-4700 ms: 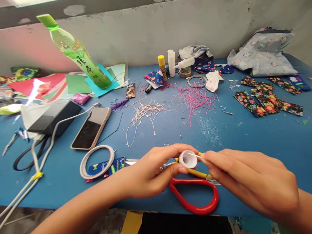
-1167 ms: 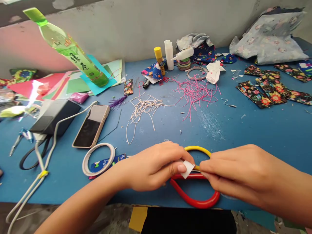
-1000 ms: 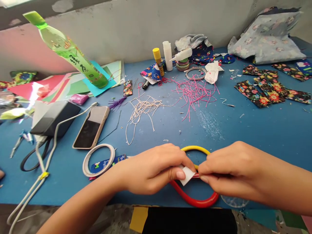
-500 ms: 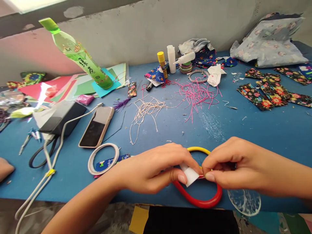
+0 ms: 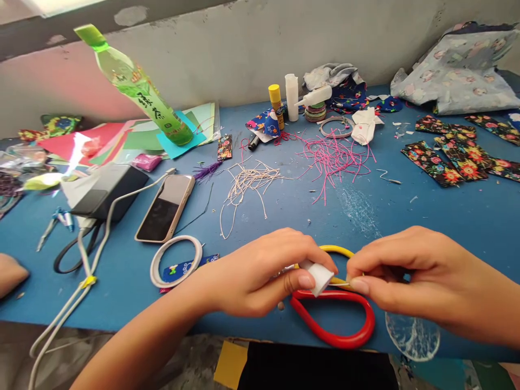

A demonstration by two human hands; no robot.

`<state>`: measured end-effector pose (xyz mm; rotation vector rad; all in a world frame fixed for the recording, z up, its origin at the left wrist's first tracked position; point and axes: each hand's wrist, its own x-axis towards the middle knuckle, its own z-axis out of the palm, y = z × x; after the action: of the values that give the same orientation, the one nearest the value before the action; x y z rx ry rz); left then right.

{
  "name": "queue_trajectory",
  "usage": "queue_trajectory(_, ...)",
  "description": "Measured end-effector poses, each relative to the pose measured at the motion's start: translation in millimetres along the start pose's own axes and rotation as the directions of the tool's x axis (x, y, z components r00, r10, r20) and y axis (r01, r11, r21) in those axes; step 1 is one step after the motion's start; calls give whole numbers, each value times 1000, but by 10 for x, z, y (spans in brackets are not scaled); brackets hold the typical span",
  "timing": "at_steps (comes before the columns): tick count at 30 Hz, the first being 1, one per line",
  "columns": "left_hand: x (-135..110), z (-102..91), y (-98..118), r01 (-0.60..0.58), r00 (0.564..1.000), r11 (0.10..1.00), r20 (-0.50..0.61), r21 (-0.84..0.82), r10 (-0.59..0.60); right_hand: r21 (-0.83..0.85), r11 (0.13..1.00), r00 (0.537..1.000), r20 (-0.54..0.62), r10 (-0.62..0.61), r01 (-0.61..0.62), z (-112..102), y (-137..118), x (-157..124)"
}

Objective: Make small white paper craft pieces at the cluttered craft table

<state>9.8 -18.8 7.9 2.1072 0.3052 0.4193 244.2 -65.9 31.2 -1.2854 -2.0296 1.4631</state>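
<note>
My left hand (image 5: pixel 260 273) pinches a small white roll of tape (image 5: pixel 319 275) between thumb and fingers, low over the blue table (image 5: pixel 447 216). My right hand (image 5: pixel 406 279) is closed just to its right, fingertips pinched at the tape's free end. Both hands hover over scissors with a red handle loop (image 5: pixel 337 325) and a yellow handle loop (image 5: pixel 337 251), which lie at the table's near edge.
A white tape ring (image 5: pixel 176 261) and a phone (image 5: pixel 166 208) lie left of my hands, with a power bank (image 5: pixel 108 189) and white cable (image 5: pixel 85 254). Cream strings (image 5: pixel 247 181), pink strings (image 5: pixel 331 157), glue bottles (image 5: pixel 291 97), floral fabric strips (image 5: pixel 450 160) and a green bottle (image 5: pixel 138 92) lie farther back. Another person's hand (image 5: pixel 10 273) shows at far left.
4.7 s ago the white roll was held higher, its open core toward me. The hands have since dropped over the scissors. A clear round film now shows under my right wrist.
</note>
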Motion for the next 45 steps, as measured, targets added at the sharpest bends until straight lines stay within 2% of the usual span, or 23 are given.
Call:
queue_trajectory(5,9,4,0,12,1000,999,-12,30,-12,-125,980,982,-91,-164,152,43,-27,-5)
queue_trajectory(9,14,11,-7,11,999,1000,-33,24,-10,-317,901,924,-143,-355,297,69,47,-38)
queue_trajectory(12,16,9,-10,15,998,999,-64,38,-13,-388,848,894,-113,-433,362,79,91,-66)
queue_trajectory(16,16,8,-12,15,997,999,-74,50,-11,-395,839,890,-100,-445,375,87,95,-70)
queue_trajectory(22,18,16,-28,-9,999,999,-51,43,11,-307,882,907,-113,-406,357,104,66,-42)
queue_trajectory(28,14,19,-33,-41,996,999,-81,18,42,-239,914,921,-134,-366,328,115,44,-32)
queue_trajectory(37,-5,26,-53,-44,983,997,-178,61,54,-429,850,877,-222,-427,305,78,74,-103)
queue_trajectory(45,-11,35,-68,-14,975,999,-222,37,22,-516,805,867,-215,-451,291,56,48,-117)
